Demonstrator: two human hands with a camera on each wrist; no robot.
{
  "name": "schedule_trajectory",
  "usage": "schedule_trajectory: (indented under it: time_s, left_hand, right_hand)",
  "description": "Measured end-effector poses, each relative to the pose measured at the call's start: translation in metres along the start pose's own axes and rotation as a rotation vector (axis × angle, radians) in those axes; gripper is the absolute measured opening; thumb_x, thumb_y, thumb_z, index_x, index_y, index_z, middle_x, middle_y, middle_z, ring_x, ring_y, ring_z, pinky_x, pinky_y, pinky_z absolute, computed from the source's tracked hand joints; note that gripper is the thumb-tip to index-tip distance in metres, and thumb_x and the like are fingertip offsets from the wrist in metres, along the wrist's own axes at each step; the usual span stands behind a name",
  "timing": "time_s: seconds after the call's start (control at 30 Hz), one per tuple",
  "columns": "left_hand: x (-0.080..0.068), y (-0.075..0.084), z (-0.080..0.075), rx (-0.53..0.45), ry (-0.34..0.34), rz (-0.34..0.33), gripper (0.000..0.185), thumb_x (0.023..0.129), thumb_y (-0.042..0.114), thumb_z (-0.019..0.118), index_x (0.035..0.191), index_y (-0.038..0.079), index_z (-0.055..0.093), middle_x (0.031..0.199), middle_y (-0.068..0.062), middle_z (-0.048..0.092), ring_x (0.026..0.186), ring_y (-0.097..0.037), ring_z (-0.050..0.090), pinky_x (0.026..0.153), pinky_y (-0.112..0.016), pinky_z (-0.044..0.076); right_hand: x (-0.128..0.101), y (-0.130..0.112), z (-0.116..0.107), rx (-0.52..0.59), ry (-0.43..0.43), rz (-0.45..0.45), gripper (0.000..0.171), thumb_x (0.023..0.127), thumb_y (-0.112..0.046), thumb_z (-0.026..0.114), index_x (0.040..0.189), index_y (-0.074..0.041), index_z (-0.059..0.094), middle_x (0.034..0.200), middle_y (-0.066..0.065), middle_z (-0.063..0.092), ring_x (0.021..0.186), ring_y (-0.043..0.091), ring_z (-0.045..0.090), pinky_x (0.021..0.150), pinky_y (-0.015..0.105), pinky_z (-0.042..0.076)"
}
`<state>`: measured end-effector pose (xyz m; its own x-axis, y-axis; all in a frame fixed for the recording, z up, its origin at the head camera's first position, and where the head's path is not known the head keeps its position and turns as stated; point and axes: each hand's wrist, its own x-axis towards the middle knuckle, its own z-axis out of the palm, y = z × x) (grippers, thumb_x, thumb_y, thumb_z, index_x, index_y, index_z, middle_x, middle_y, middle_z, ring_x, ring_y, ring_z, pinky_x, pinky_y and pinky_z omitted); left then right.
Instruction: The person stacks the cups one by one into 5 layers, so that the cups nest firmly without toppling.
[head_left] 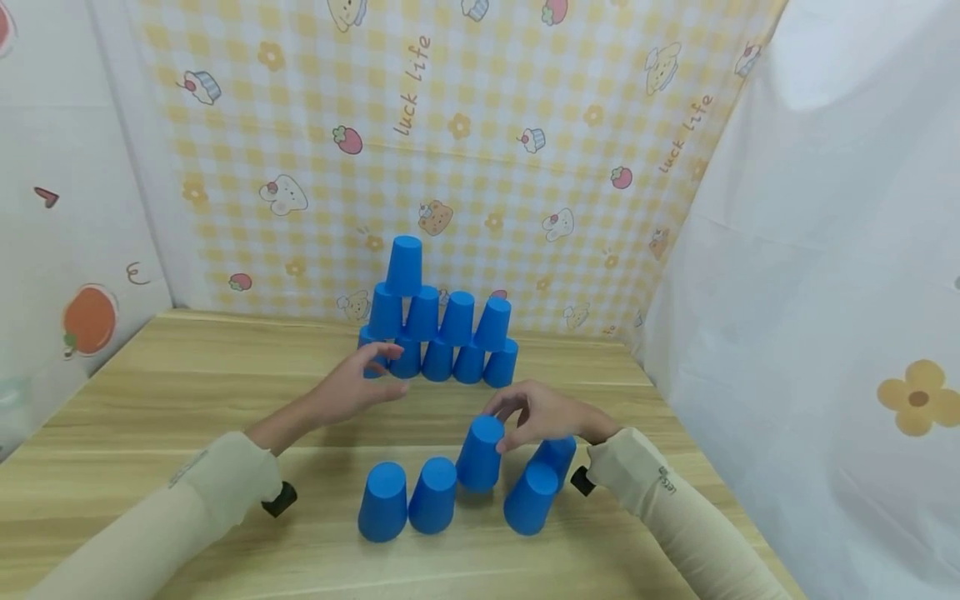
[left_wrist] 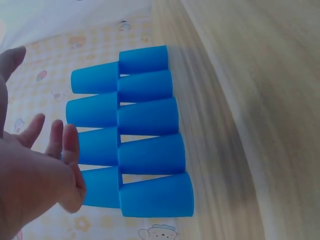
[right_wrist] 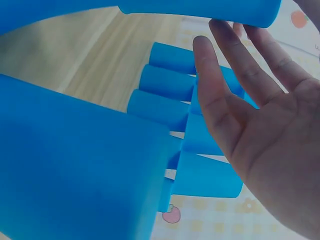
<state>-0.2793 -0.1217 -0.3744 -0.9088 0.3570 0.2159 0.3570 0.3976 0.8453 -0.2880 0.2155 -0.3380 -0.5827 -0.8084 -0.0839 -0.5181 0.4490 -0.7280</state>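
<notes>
Right hand — we log fingertips pinching the top of a blue cup near the desk's front edge (upside down); left hand spread beside the stacked cups at the back edge.

cup pyramid behind, loose cups in front

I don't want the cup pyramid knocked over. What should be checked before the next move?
1. Right hand has hold of the lifted cup: ok, fingertips at its top.
2. Left hand free: ok, open, holds nothing.
3. Left hand apart from the pyramid: cannot tell, very near its left end.
4. Pyramid upright: ok.
5. Spare cups standing within reach: ok.
</notes>
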Motion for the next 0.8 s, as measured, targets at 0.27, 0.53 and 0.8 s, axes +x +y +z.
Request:
schedule_trajectory:
  time_s: [0.27, 0.53, 0.8]
  left_hand:
    - [-0.011, -0.004, 0.001, -0.016, -0.152, 0.075, 0.049, 0.095, 0.029, 0.068, 0.136, 0.008, 0.051, 0.132, -0.012, 0.056, 0.109, -0.029, 0.057, 0.085, -0.04, 0.05]
    - [-0.022, -0.011, 0.004, 0.001, -0.374, 0.182, 0.042, 0.094, 0.025, 0.067, 0.132, 0.009, 0.056, 0.126, -0.007, 0.06, 0.097, -0.025, 0.061, 0.082, -0.04, 0.047]
    - [-0.026, -0.014, 0.005, -0.043, -0.477, 0.197, 0.052, 0.089, 0.031, 0.073, 0.134, 0.009, 0.057, 0.129, -0.006, 0.059, 0.105, -0.039, 0.054, 0.078, -0.037, 0.049]
  right_hand:
    - [0.0, -0.002, -0.004, -0.007, 0.037, 0.026, 0.034, 0.086, -0.021, 0.078, 0.117, -0.011, 0.067, 0.11, -0.001, 0.072, 0.106, 0.02, 0.066, 0.08, 0.04, 0.057]
    - [0.002, -0.008, -0.007, -0.004, 0.143, 0.112, 0.037, 0.085, -0.028, 0.078, 0.115, -0.011, 0.065, 0.108, -0.001, 0.071, 0.102, 0.019, 0.065, 0.085, 0.04, 0.053]
    - [0.01, -0.015, -0.011, 0.043, 0.277, 0.107, 0.032, 0.087, -0.023, 0.076, 0.114, -0.009, 0.066, 0.104, 0.005, 0.07, 0.093, 0.023, 0.066, 0.08, 0.039, 0.055]
